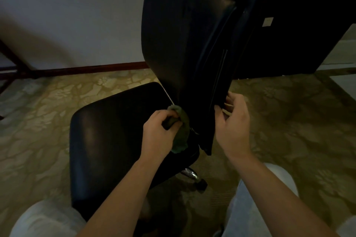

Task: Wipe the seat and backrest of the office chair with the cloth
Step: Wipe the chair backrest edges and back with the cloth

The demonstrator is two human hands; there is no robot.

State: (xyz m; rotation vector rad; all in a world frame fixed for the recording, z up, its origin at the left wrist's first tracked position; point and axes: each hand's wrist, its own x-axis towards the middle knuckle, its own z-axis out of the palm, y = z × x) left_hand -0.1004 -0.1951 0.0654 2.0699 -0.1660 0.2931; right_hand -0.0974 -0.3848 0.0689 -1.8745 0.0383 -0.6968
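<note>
Seat (107,140) of the black office chair sits just left of the left hand (159,131), which has its fingers curled tight around a bunched-up green cloth (181,132), pressing it right into the crease where the seat meets the bottom of the backrest (185,34). Just right of that, the right hand (233,123) is pinching the backrest's lower side edge, thumb in front and fingers wrapped behind it, with patterned carpet (289,121) below.
</note>
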